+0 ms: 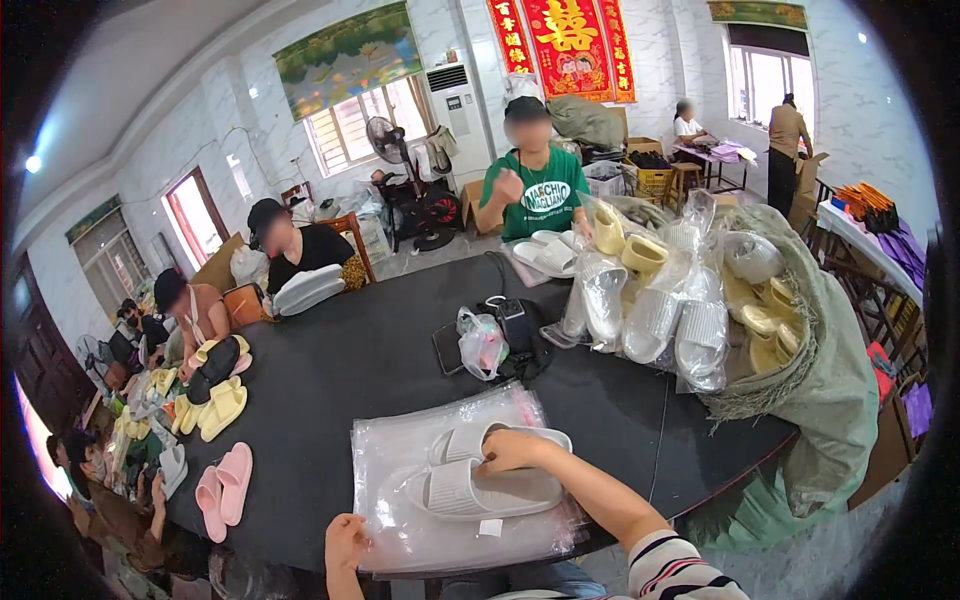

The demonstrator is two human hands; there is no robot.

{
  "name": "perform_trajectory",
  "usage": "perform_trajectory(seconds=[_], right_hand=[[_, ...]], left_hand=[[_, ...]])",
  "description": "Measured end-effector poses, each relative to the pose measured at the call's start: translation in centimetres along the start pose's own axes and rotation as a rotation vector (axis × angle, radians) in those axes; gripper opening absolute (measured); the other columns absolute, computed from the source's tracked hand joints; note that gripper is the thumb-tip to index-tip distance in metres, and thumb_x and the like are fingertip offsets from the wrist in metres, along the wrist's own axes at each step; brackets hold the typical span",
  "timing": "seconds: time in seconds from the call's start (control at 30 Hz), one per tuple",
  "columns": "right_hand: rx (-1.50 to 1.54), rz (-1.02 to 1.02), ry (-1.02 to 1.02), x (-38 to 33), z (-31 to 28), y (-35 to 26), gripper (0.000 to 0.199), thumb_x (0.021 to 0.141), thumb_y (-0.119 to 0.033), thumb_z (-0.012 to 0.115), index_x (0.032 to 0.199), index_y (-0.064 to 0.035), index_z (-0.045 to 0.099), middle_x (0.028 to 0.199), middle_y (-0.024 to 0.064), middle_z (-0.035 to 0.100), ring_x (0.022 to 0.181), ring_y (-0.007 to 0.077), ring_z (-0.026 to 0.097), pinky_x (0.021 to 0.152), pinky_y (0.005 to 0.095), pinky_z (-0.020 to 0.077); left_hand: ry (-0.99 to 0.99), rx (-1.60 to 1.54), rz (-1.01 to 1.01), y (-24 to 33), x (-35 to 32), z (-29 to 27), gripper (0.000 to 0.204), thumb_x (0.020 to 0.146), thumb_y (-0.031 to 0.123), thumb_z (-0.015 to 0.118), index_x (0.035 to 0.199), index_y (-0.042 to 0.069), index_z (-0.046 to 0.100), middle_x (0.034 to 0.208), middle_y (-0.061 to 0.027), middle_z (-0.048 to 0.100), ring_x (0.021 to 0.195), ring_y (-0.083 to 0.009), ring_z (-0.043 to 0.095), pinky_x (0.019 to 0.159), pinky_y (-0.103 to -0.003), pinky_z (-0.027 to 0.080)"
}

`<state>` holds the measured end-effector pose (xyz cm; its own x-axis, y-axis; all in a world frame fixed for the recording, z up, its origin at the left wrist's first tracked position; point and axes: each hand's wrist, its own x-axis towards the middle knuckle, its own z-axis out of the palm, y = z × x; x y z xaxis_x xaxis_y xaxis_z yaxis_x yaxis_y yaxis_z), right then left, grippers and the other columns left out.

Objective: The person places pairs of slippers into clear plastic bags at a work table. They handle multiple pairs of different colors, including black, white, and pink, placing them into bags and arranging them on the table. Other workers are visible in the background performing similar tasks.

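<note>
A pair of white slide slippers with ribbed straps lies side by side on a stack of clear plastic bags in front of me. My right hand reaches over the near slipper, its curled fingers at the inner edges of the two slippers; the fingertips are partly hidden. At the near left corner of the stack, my left hand pinches the edge of a bag. A small white label sits beside the near slipper.
The black table also bears pink slippers, a phone, a small plastic bag of items and bagged white slippers. An open green sack of slippers stands at right. A person in green works opposite; others sit at left.
</note>
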<state>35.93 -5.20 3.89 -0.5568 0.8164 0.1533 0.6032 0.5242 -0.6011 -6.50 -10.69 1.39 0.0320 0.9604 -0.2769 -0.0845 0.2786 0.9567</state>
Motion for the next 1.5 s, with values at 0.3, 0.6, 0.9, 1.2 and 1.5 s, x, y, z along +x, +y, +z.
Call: perform_trajectory(seconds=[0.3,0.6,0.9,1.2,1.5], right_hand=[[-0.025,-0.023,-0.048,0.4,0.0,-0.5,0.049,0.079,-0.045,0.064,0.071,0.0035,0.066,0.072,0.0242,0.063,0.07,0.0397,0.06,0.068,0.0454,0.0466],[-0.045,0.044,-0.091,0.1,-0.5,-0.8,0.043,0.078,-0.041,0.066,0.068,0.0014,0.066,0.075,0.0197,0.064,0.076,0.0367,0.06,0.071,0.0439,0.0466],[-0.283,-0.148,0.256,0.0,-2.9,-3.2,0.031,0.077,-0.03,0.069,0.069,-0.0009,0.066,0.081,0.0163,0.065,0.081,0.0359,0.06,0.073,0.0445,0.0471],[0.156,0.134,0.393,-0.4,-3.7,-8.1,0.03,0.087,-0.028,0.066,0.079,0.0012,0.066,0.082,0.018,0.063,0.078,0.0318,0.062,0.067,0.0376,0.0481],[0.5,-0.044,0.144,0.3,2.5,-3.9,0.043,0.091,-0.027,0.063,0.126,-0.0024,0.057,0.104,0.0144,0.069,0.091,0.0238,0.066,0.076,0.0326,0.0503]], left_hand=[[0.292,1.208,0.36,3.9,-3.9,4.4,0.041,0.071,0.022,0.073,0.106,0.005,0.06,0.085,-0.013,0.064,0.082,-0.0349,0.062,0.074,-0.04,0.049],[0.029,1.243,0.824,1.0,0.9,8.4,0.045,0.084,0.021,0.062,0.125,0.004,0.054,0.131,-0.0156,0.053,0.123,-0.0323,0.048,0.102,-0.043,0.04],[0.048,1.387,0.737,-1.4,1.0,9.8,0.065,0.091,0.046,0.048,0.139,0.003,0.041,0.144,-0.0191,0.04,0.136,-0.0367,0.033,0.113,-0.05,0.02],[0.056,1.36,0.675,-0.5,0.4,10.6,0.073,0.087,0.054,0.052,0.136,0.001,0.046,0.144,-0.0243,0.038,0.137,-0.0418,0.029,0.114,-0.054,0.013],[-0.066,1.488,0.622,-1.7,1.8,9.4,0.069,0.081,0.055,0.053,0.139,0.018,0.047,0.143,-0.0068,0.046,0.139,-0.0255,0.03,0.116,-0.05,0.007]])
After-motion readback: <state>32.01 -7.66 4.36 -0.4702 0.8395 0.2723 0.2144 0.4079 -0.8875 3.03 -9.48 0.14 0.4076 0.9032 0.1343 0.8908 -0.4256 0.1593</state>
